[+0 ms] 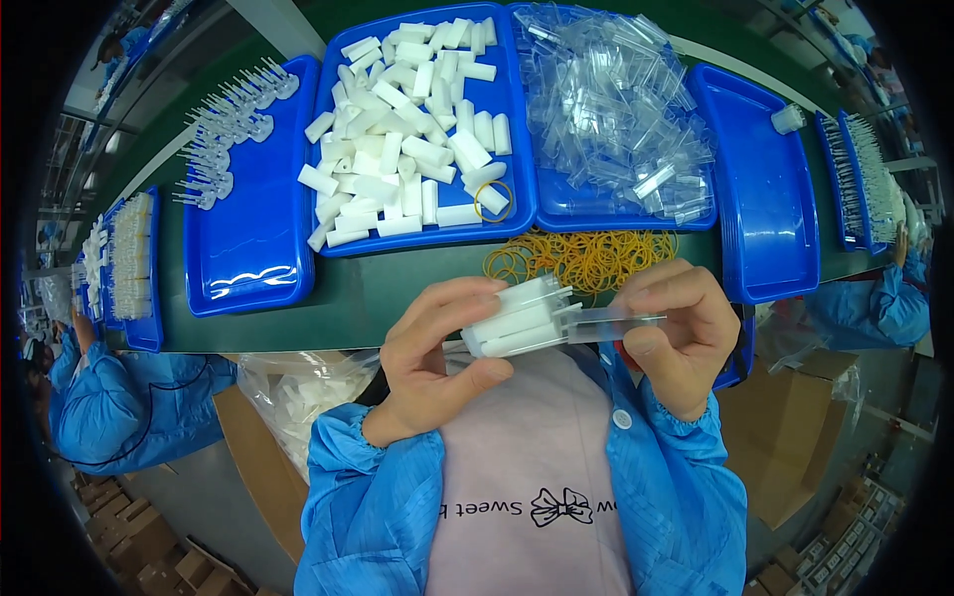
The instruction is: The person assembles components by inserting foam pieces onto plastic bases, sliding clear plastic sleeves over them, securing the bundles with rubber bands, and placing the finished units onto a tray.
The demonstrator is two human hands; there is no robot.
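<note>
Your left hand [425, 356] clasps white oblong blocks [517, 323], your right hand [688, 336] a clear flat plastic strip [608, 326]; slackening could scatter them.

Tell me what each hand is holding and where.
Left hand: a bundle of white pieces, by its left end. Right hand: a clear plastic piece, by its right end.

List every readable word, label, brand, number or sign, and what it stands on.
Pale pink fabric shirt: dark printed lettering beside a bow drawing, partly hidden by the blue fabric jacket; wording withheld.
Held white rods and clear plastic piece: none visible.
Brown cardboard boxes: any marks too small to read.
</note>
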